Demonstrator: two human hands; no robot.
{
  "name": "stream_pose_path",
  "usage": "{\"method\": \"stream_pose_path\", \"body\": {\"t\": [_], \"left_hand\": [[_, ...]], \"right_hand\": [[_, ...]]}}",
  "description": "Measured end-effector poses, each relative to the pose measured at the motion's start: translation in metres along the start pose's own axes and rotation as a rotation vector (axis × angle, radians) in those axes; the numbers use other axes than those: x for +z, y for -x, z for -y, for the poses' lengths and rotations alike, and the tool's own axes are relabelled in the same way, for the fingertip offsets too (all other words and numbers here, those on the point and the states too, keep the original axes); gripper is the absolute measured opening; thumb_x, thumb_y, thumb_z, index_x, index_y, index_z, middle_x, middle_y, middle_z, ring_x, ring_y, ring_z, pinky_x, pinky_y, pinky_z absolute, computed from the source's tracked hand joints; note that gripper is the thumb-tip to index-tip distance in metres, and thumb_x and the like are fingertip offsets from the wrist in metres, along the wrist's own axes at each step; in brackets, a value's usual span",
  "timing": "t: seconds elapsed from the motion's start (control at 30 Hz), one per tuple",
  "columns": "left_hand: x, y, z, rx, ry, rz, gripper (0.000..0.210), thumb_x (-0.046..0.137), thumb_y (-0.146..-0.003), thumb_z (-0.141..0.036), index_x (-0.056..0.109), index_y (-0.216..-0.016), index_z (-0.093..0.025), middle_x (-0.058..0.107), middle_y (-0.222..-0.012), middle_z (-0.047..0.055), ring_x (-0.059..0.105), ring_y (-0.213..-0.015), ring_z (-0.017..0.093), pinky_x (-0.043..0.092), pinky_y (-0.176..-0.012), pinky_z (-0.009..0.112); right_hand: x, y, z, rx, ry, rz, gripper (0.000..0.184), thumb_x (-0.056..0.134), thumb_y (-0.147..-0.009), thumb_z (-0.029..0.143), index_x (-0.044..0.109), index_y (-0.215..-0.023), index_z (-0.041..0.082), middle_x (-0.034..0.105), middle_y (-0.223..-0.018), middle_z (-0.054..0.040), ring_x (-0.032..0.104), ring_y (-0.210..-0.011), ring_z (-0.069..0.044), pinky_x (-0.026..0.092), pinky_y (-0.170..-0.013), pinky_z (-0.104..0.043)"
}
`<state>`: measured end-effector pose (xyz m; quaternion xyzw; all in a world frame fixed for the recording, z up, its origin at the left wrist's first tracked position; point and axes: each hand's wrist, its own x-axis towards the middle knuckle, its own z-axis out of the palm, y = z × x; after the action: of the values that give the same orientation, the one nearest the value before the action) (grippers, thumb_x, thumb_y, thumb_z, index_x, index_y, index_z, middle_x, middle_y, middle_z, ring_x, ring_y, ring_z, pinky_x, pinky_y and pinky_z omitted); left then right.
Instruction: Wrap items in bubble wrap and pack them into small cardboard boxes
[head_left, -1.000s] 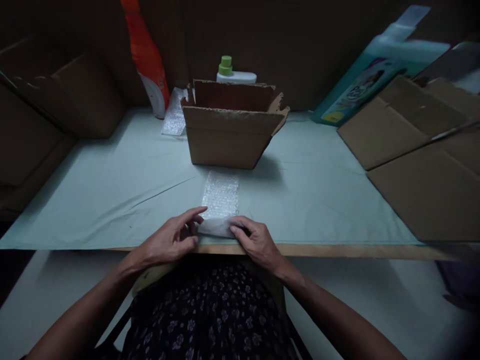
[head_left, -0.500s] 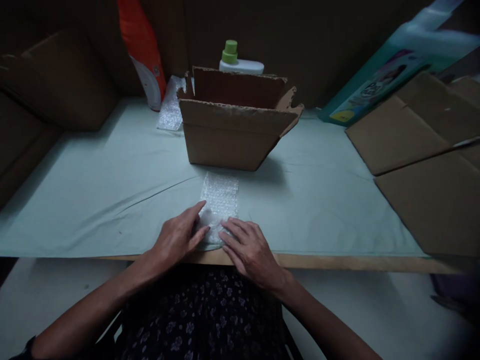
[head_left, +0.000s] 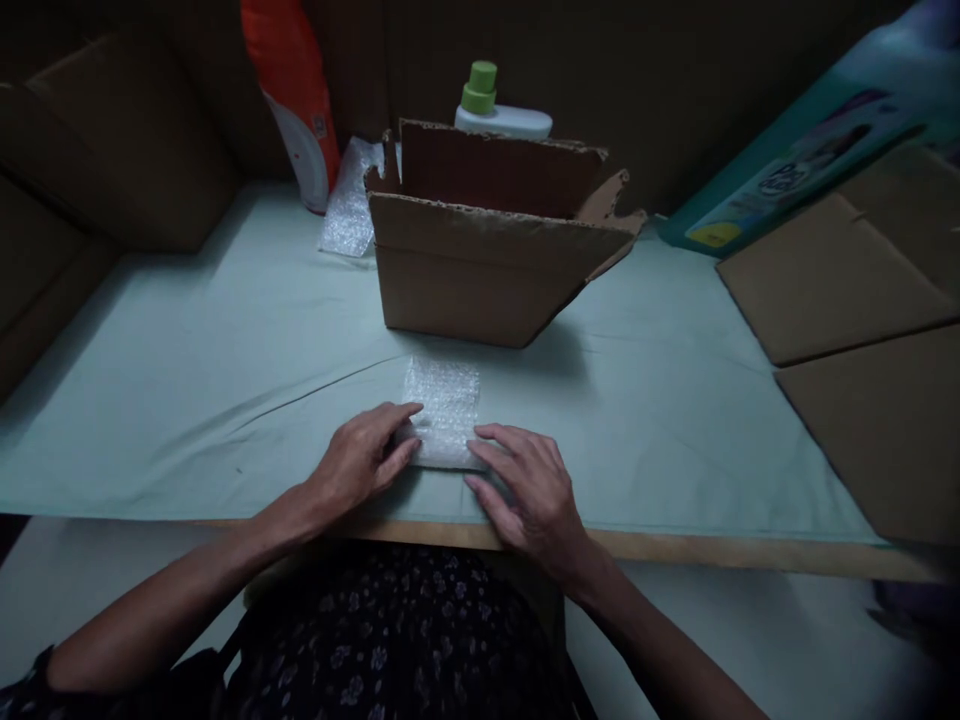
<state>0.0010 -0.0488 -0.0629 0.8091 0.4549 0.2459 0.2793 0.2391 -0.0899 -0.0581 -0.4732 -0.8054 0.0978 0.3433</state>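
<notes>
We see a clear, rectangular sheet of silvery plastic bubble wrap (head_left: pixel 444 400) lying flat on a pale green cloth (head_left: pixel 660 420), just in front of an open brown cardboard box (head_left: pixel 465 275) and a little back from the light brown table edge (head_left: pixel 675 552). The person's bare left hand (head_left: pixel 358 458) is at the left side of the sheet: the index finger reaches over its surface, the thumb touches close to the near left corner, and we see a narrow gap between those 2 tips. The bare right hand (head_left: pixel 531 490) is at the right side, its fingers slightly spread with the tips at the sheet's edge, its thumb lower and wider apart, by the near right corner. The open box has a ragged rim, and its right flap leans outward. Behind it we see a white plastic bottle with a green cap (head_left: pixel 504 122) (the box hides its lower part). To the left, a 2nd strip of silvery bubble wrap (head_left: pixel 349 215) lies between the box and a tall orange and white plastic bottle (head_left: pixel 289 80). At the right, a large teal plastic bottle (head_left: pixel 795 165) leans behind brown cardboard (head_left: pixel 847 290). Below the table edge we see a dark floral fabric garment (head_left: pixel 390 640).
</notes>
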Motion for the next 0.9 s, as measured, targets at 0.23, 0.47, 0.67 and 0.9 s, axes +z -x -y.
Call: {"method": "stream_pose_path", "body": {"t": [0.23,0.47,0.67,0.9], "left_hand": [[0.004,0.001,0.003,0.172,-0.126,-0.131,0.035,0.059,-0.095,-0.031,0.058,-0.128,-0.02,0.065,-0.12,0.013,0.06,-0.112,0.028,0.052,-0.095,0.048],[-0.005,0.007,-0.002,0.194,0.001,-0.061,0.041,0.054,-0.097,-0.02,0.049,-0.138,-0.023,0.073,-0.096,0.004,0.066,-0.087,0.018,0.053,-0.083,0.037],[0.008,-0.02,0.013,0.123,-0.185,-0.072,0.032,0.051,-0.097,-0.024,0.06,-0.127,-0.017,0.072,-0.089,0.006,0.066,-0.083,0.02,0.05,-0.083,0.038],[-0.005,-0.011,0.001,-0.21,0.223,-0.23,0.039,0.055,-0.094,-0.034,0.057,-0.129,-0.016,0.07,-0.103,0.008,0.065,-0.089,0.018,0.054,-0.08,0.034]], "right_hand": [[0.013,-0.005,-0.003,-0.117,0.135,0.195,0.029,0.055,-0.097,0.016,0.065,-0.124,0.02,0.072,-0.121,-0.0111,0.062,-0.115,-0.027,0.047,-0.096,-0.047],[0.009,-0.007,-0.005,0.024,-0.132,0.139,0.021,0.056,-0.098,0.018,0.066,-0.116,0.022,0.077,-0.096,-0.0036,0.069,-0.086,-0.02,0.05,-0.081,-0.038],[0.008,-0.012,0.004,-0.071,0.191,0.122,0.031,0.061,-0.095,0.028,0.064,-0.124,0.018,0.066,-0.13,-0.0166,0.059,-0.117,-0.032,0.044,-0.096,-0.05],[0.02,-0.031,-0.003,-0.021,0.089,0.121,0.018,0.055,-0.098,0.02,0.068,-0.11,0.019,0.076,-0.101,-0.0077,0.067,-0.089,-0.024,0.048,-0.086,-0.042]]}}
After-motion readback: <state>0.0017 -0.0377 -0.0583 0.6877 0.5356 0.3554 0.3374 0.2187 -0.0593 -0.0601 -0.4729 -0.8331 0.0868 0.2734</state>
